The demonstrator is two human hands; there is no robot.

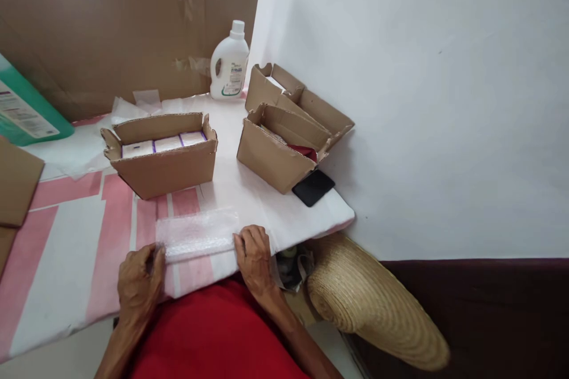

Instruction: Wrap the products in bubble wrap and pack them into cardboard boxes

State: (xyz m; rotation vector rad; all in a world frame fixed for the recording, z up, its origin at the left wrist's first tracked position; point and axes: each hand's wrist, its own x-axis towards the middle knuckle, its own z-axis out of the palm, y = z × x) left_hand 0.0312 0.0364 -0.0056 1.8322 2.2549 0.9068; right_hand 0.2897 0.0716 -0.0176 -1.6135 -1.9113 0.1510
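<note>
A clear sheet of bubble wrap (198, 233) lies flat on the pink-and-white table cover (71, 249) near the front edge. My left hand (140, 281) has its fingers curled and pinches the sheet's left end. My right hand (254, 257) grips the sheet's right end with bent fingers. Behind the sheet stands an open cardboard box (162, 169) with three white, purple-edged packs (166, 144) side by side inside.
A second open cardboard box (271, 160) with something red inside sits at the right, a black phone (313, 187) beside it. A white jug (230, 62) stands by the cardboard backing (111, 23). A green container (26, 112) is far left. A straw hat (373, 302) hangs below the table's right corner.
</note>
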